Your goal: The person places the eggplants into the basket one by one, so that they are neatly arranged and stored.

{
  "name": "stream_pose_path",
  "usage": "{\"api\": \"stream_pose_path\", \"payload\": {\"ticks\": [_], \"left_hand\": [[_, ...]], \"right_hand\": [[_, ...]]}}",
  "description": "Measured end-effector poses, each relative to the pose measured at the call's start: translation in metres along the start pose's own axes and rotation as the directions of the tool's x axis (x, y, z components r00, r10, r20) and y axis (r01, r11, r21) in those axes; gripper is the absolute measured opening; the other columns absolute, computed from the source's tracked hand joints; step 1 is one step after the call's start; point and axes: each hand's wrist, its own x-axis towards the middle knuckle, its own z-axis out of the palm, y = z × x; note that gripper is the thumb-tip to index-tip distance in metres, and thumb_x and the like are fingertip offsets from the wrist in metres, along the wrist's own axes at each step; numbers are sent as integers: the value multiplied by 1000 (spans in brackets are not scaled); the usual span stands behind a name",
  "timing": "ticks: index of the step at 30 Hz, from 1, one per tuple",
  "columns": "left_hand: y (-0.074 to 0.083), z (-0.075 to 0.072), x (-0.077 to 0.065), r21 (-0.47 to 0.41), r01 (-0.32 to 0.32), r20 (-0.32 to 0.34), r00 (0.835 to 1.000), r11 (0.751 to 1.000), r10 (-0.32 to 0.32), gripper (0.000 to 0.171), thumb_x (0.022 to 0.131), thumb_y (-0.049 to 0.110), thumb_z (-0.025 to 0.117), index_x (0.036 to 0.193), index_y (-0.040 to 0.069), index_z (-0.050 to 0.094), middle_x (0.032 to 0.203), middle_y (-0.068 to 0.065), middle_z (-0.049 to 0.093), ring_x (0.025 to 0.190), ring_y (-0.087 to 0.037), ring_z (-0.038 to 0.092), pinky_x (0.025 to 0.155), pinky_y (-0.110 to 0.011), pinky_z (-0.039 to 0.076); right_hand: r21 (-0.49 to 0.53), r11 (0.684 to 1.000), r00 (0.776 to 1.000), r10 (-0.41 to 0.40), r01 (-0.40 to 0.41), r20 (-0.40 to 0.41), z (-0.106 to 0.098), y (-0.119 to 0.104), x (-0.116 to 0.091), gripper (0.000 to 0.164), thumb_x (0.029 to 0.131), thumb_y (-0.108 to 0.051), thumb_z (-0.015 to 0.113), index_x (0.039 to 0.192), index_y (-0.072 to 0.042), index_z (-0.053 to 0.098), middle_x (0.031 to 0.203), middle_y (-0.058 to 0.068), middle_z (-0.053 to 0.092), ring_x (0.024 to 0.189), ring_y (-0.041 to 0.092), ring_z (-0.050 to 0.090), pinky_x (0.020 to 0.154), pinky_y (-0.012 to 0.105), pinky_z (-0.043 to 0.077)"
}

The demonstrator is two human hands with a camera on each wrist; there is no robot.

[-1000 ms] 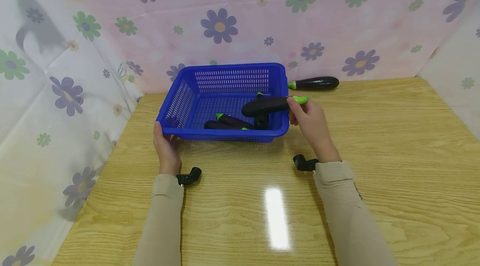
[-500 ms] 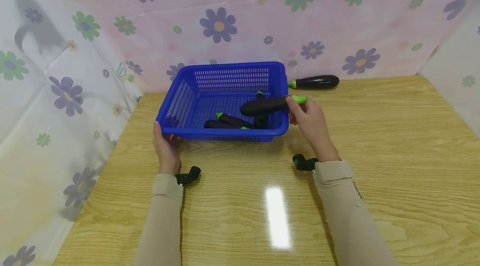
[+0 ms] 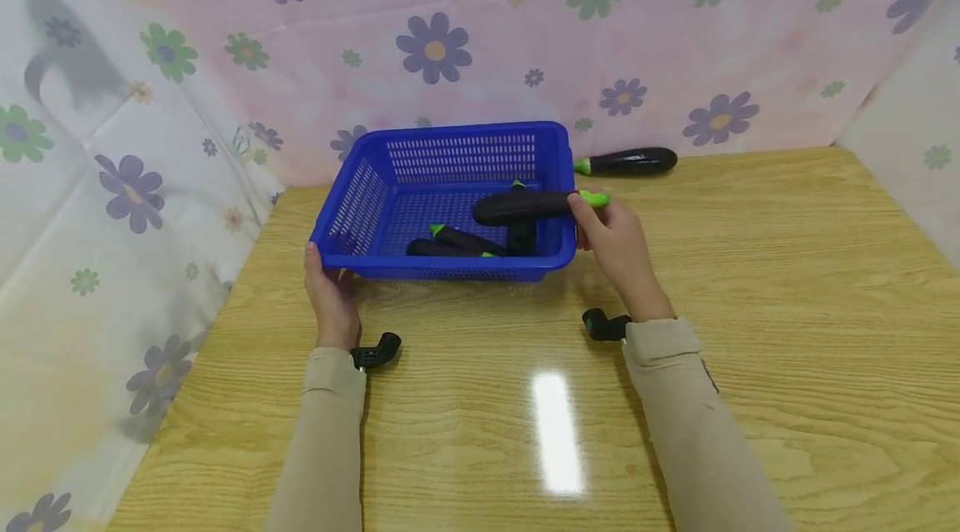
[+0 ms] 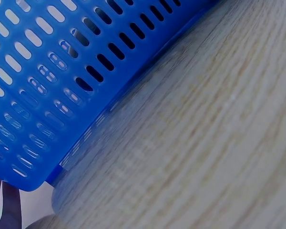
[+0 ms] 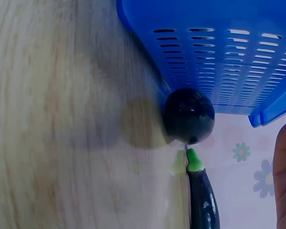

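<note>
My right hand (image 3: pixel 617 242) pinches an eggplant (image 3: pixel 525 207) near its bright green stem. The eggplant's dark body reaches leftward over the right part of a blue plastic basket (image 3: pixel 442 263). My left hand (image 3: pixel 330 304) grips the front left corner of the basket, thumb up on the rim. Inside lie several more eggplants (image 3: pixel 465 241), grouped toward the front right. In the left wrist view, fingers (image 4: pixel 10 205) show under the basket's corner. Close beside the basket wall in the right wrist view is a glossy, dark, rounded end (image 5: pixel 188 116).
Another eggplant (image 3: pixel 633 162) lies on the wooden table (image 3: pixel 795 307) at the back, right of the basket, its green stem toward it. Flowered cloth (image 3: pixel 510 32) hangs directly behind the table and along its left side.
My right hand has moved the eggplant slightly left over the basket. The left hand keeps its grip on the corner, and the basket stays in place.
</note>
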Motion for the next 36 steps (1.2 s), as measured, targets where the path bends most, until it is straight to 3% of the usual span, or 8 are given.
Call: {"api": "stream_pose_path", "payload": {"ticks": [8, 15, 36], "left_hand": [[0, 2, 1, 9, 0, -1, 1000, 1000, 0, 49, 92, 54, 38, 129, 25, 50, 132, -3, 52, 123, -17, 45, 106, -40, 30], [0, 3, 1, 11, 2, -3, 1000, 1000, -2, 48, 92, 54, 39, 128, 25, 52, 130, -4, 53, 121, -18, 47, 105, -40, 31], [0, 0, 0, 21, -19, 1, 1000, 1000, 19, 49, 92, 55, 38, 128, 25, 52, 130, -5, 53, 121, -19, 47, 105, -40, 31]], "right_hand": [[20, 1000, 1000, 24, -24, -5, 0, 2, -1, 50, 86, -60, 46, 101, -12, 54, 75, 14, 53, 65, 21, 54, 62, 35, 51], [28, 999, 1000, 27, -26, -13, -1, 3, -3, 50, 86, -60, 46, 113, -19, 54, 78, 18, 54, 66, 26, 52, 62, 38, 49], [43, 999, 1000, 5, -6, 21, 3, 5, -1, 47, 87, -58, 46, 116, -22, 54, 77, 13, 54, 66, 24, 53, 61, 38, 50]]}}
